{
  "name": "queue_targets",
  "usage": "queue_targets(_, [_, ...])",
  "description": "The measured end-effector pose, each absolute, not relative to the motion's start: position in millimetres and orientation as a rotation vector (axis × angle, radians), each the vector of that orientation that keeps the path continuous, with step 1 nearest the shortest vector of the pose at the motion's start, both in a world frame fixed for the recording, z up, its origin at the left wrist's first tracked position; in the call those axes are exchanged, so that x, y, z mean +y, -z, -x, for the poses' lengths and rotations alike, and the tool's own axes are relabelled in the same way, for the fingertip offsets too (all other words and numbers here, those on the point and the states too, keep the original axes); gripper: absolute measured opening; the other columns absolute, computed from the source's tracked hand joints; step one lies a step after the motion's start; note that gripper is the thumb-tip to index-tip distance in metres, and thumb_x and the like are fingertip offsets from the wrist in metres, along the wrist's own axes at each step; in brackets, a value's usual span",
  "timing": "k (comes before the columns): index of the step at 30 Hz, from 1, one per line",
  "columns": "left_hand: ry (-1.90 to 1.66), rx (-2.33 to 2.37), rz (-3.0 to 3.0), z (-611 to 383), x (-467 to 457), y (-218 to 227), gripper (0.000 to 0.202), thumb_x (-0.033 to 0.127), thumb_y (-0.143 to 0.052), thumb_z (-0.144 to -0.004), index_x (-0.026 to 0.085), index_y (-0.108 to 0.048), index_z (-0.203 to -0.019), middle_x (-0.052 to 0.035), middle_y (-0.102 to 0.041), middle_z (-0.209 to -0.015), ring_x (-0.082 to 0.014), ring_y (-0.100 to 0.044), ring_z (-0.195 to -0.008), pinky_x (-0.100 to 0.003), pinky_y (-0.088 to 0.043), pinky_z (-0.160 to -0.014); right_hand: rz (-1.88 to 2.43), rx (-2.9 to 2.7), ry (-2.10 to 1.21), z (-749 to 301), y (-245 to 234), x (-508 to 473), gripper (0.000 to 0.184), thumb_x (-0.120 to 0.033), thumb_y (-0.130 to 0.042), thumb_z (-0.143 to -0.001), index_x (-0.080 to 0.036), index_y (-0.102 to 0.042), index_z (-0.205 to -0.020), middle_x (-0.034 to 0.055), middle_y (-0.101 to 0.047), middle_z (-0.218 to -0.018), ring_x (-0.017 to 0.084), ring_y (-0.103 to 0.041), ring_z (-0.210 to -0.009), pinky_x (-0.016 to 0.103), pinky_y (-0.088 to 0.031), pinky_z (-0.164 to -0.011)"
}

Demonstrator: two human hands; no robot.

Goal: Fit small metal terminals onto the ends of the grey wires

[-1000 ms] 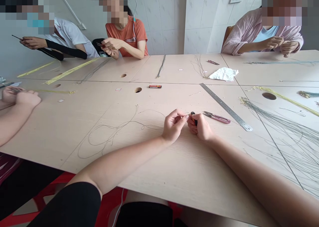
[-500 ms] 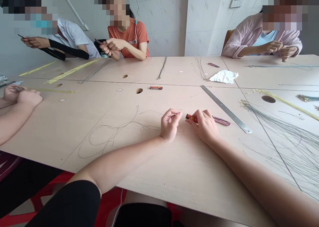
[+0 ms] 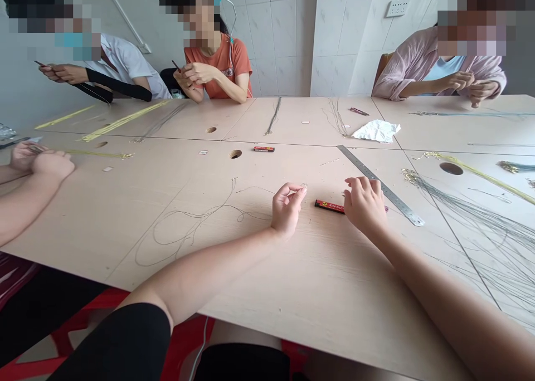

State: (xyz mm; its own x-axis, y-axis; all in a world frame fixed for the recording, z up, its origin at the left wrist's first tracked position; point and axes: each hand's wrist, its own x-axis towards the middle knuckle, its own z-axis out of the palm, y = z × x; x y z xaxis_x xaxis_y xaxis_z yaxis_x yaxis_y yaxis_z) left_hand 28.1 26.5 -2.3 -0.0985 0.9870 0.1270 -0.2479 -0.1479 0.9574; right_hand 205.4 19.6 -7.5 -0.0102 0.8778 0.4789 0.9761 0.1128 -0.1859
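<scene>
at our pale table [image 3: 259,292], our left hand [image 3: 288,211] pinching thin cord [image 3: 225,205] at the fingertips, loops lying leftward, our right hand [image 3: 364,203] bent over a pink tool [image 3: 387,209], we cannot tell its hold, red lighter [image 3: 330,206] lying beside it

Two red lighters [image 3: 329,206]; one metal ruler [image 3: 395,199]

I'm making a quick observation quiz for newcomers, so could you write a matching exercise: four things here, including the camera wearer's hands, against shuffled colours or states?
1. Left hand
2. Right hand
3. Ruler
4. Tissue

A. Silver-grey, lying aslant
B. Partly hiding a red lighter
C. White and crumpled
D. Pinching a thin cord

Pairs: 1-D, 2-B, 3-A, 4-C
</scene>
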Motion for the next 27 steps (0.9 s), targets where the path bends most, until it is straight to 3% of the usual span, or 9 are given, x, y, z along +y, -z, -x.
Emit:
queue_targets(2, [-1.475, 1.002, -1.076, -28.1, 26.8, 2.5, 0.026, 0.037, -0.071, -0.070, 0.018, -0.053, -0.064, 0.0075, -0.040, -0.052, -0.0041, -0.030, -0.044, -0.019, -0.023, -0.042, 1.847, -2.014, 0.312, -211.4, 3.0, 20.4, 0.033, -0.004, -0.035, -0.081, -0.009, -0.058, -0.105, 0.0170, -0.057, -0.094, 0.026, -0.045, -0.087, 0.040, -0.038, -0.080])
queue_targets(6, [-1.460, 0.994, -1.085, -28.1, 26.2, 2.0, 0.025, 0.036, -0.070, -0.071, 0.018, -0.053, -0.065, 0.0067, -0.043, -0.053, -0.0040, -0.032, -0.044, -0.018, -0.024, -0.042, 2.169, -2.146, 0.246, -213.7, -11.5, 15.7, 0.032, 0.001, -0.038, -0.077, -0.006, -0.059, -0.100, 0.0194, -0.057, -0.094, 0.027, -0.050, -0.090, 0.035, -0.041, -0.074])
queue_targets(11, [-1.458, 0.987, -1.093, -28.5, 26.9, 2.8, 0.026, 0.038, -0.071, -0.070, 0.018, -0.055, -0.066, 0.0065, -0.045, -0.054, -0.0041, -0.033, -0.044, -0.018, -0.024, -0.042, 2.479, -2.148, 0.028, -217.8, -31.4, 9.3, 0.032, -0.002, -0.037, -0.084, -0.006, -0.059, -0.108, 0.0218, -0.055, -0.109, 0.028, -0.056, -0.097, 0.032, -0.042, -0.069])
queue_targets(14, [-1.464, 0.977, -1.088, -29.3, 27.4, 3.0, 0.027, 0.038, -0.072, -0.070, 0.018, -0.055, -0.065, 0.0059, -0.048, -0.056, -0.0039, -0.033, -0.045, -0.018, -0.025, -0.041, 2.506, -2.122, -0.105, -224.1, -36.2, 8.5, 0.026, -0.014, -0.037, -0.092, -0.010, -0.060, -0.105, 0.0190, -0.056, -0.110, 0.027, -0.057, -0.101, 0.031, -0.042, -0.070])
queue_targets(19, [-1.470, 0.965, -1.082, -29.7, 26.3, 2.7, 0.028, 0.038, -0.072, -0.069, 0.017, -0.053, -0.064, 0.0050, -0.050, -0.059, -0.0037, -0.033, -0.046, -0.018, -0.024, -0.041, 2.402, -2.050, -0.003, -232.4, -20.8, 11.4, 0.025, -0.028, -0.037, -0.096, -0.013, -0.057, -0.095, 0.0171, -0.059, -0.103, 0.028, -0.056, -0.101, 0.035, -0.042, -0.075])
queue_targets(22, [-1.455, 0.963, -1.097, -28.9, 25.8, 3.6, 0.028, 0.038, -0.071, -0.071, 0.017, -0.054, -0.064, 0.0058, -0.046, -0.055, -0.0040, -0.032, -0.046, -0.018, -0.023, -0.042, 2.145, -1.958, 0.035, -238.8, -5.1, 16.8, 0.020, -0.028, -0.038, -0.094, -0.016, -0.052, -0.085, 0.0141, -0.061, -0.088, 0.024, -0.056, -0.083, 0.034, -0.040, -0.068])
queue_targets(27, [-1.357, 0.902, -1.110, -29.2, 23.8, 4.5, 0.025, 0.038, -0.071, -0.071, 0.018, -0.056, -0.066, 0.0060, -0.045, -0.055, -0.0042, -0.034, -0.045, -0.019, -0.024, -0.041, 1.642, -1.577, -0.326, -234.2, 3.5, 21.7, 0.026, -0.043, -0.031, -0.097, -0.022, -0.044, -0.089, -0.0001, -0.052, -0.065, 0.014, -0.045, -0.053, 0.026, -0.036, -0.052])
